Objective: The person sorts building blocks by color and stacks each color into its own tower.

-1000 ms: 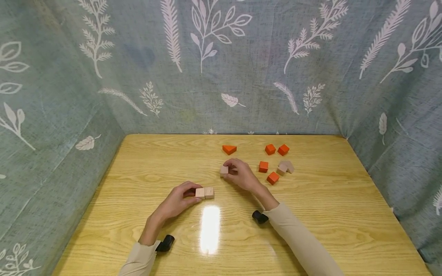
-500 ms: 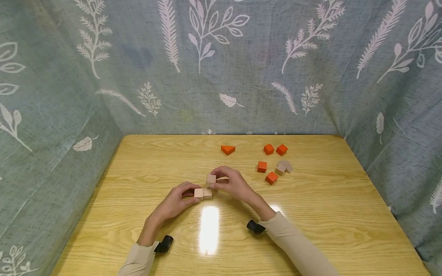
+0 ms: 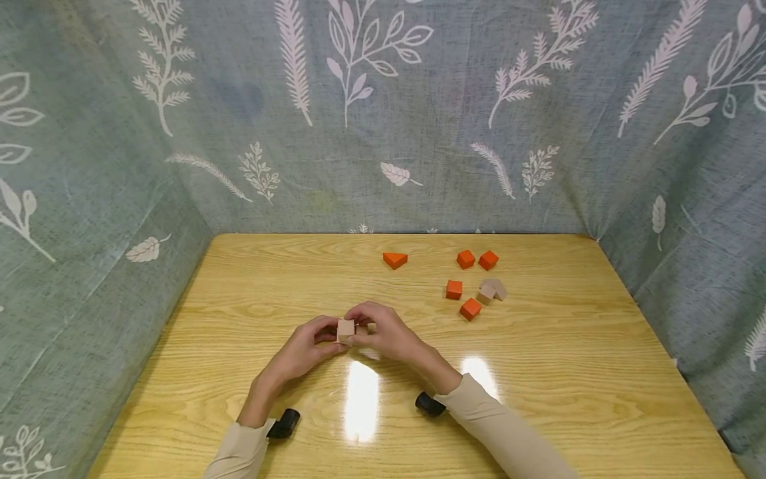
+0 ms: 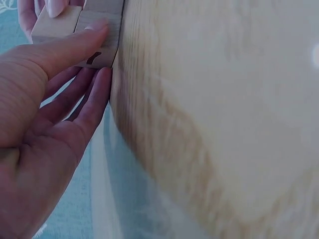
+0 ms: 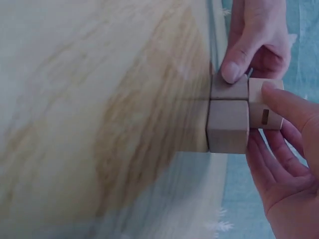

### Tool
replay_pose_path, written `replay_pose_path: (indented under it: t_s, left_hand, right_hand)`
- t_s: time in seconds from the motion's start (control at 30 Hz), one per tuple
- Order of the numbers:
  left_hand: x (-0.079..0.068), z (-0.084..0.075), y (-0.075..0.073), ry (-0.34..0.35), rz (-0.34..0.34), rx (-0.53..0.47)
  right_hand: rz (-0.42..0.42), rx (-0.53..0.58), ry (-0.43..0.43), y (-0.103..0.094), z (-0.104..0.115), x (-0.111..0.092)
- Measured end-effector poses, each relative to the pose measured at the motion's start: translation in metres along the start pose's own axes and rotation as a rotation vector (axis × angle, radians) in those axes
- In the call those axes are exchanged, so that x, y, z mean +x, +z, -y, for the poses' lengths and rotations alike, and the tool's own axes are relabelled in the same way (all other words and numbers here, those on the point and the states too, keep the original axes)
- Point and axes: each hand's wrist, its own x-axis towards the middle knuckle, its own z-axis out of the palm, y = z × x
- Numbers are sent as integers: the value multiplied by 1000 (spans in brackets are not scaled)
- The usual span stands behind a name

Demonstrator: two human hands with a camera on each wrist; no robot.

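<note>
Both hands were pinching wooden cubes, close together near the middle of the bench (image 3: 269,279). The left hand (image 3: 301,350) held the lower pale cube (image 5: 237,92) between its thumb and fingers, and this cube stood on the bench. The right hand (image 3: 389,336) pinched the upper pale cube (image 3: 346,327) over it, with the thumb on one side and the fingers on the other. The upper cube appeared to touch the lower one, but I could not tell if its weight was already resting there. A dark mark was visible on its side in the right wrist view.

Just beside the lower pale cube, and touching it, stood the neighbouring pale cube (image 5: 228,128) – under the right hand, with no finger clearly gripping it.

Farther back on the bench lay an orange triangular block (image 3: 395,260), alone. To the right of it were four orange cubes (image 3: 454,289), separate from each other, and near them a spare pale cube (image 3: 486,295) next to a pale angled block (image 3: 499,289).

The person wore beige sleeves (image 3: 497,419) – and a small black device (image 3: 284,424) was at each wrist. Behind the bench hung a blue-grey cloth (image 3: 443,133) with white leaves.
</note>
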Motion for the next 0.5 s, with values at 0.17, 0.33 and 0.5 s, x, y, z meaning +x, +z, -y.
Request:
replay_pose_path:
  t_s: [0.17, 0.33, 0.5]
  left_hand:
    - [0, -1, 1, 5, -14, 7]
    - [1, -2, 0, -24, -17, -5]
    - [2, -1, 0, -25, -18, -26]
  right_hand:
    - [-8, -10, -1, 2, 0, 1]
    - [-4, -11, -8, 3, 0, 2]
    - [-1, -18, 3, 4, -1, 2]
